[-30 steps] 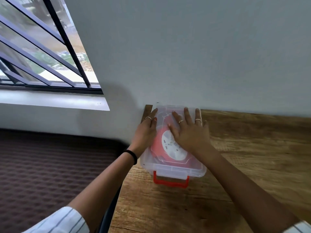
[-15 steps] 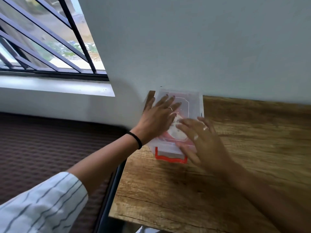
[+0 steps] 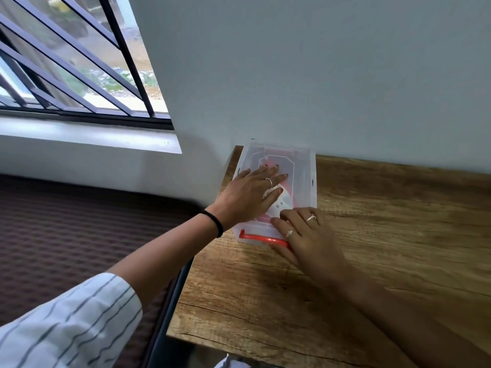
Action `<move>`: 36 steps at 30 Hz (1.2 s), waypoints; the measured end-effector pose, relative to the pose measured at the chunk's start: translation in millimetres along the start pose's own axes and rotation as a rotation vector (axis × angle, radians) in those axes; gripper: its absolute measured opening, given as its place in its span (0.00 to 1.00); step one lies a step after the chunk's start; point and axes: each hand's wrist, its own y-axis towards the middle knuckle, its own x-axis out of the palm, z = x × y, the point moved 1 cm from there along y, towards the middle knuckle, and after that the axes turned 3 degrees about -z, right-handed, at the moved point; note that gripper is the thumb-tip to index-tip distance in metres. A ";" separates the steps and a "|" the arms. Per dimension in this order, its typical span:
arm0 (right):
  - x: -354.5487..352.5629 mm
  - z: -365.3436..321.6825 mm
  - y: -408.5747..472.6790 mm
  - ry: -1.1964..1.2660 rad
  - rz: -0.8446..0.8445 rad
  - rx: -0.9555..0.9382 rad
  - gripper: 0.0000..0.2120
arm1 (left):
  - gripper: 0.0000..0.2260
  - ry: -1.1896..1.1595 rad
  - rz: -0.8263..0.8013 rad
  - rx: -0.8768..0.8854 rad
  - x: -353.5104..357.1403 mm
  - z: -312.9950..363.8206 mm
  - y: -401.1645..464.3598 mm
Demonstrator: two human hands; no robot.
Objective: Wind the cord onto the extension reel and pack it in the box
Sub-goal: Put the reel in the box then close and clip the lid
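A clear plastic box (image 3: pixel 303 166) with its lid on stands at the back left corner of the wooden table (image 3: pixel 372 235), against the wall. Through the lid I see the red and white extension reel (image 3: pixel 283 201) inside. My left hand (image 3: pixel 247 195) lies flat on the lid, fingers spread. My right hand (image 3: pixel 305 235) rests at the box's near right corner, fingertips on the lid's front edge and on the red latch handle (image 3: pixel 259 238).
The grey wall runs right behind the box. A barred window (image 3: pixel 66 62) and its white sill are to the left. Past the table's left edge lies a dark patterned surface (image 3: pixel 66 235), lower down. Bare table stretches to the right.
My right hand has slid from the top of the lid down to the near front corner by the red latch. My left hand has moved onto the lid's middle.
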 end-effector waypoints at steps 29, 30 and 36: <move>-1.3 -8.4 16.6 0.048 0.009 -0.091 0.20 | 0.21 -0.063 0.031 -0.010 0.1 2.3 -2.9; -2.5 -8.3 18.8 0.080 0.014 -0.023 0.22 | 0.21 -0.066 0.031 -0.018 0.8 3.3 -3.5; -15.1 -7.2 31.1 0.253 -0.061 0.092 0.12 | 0.21 -0.084 0.025 -0.020 0.8 0.7 -2.6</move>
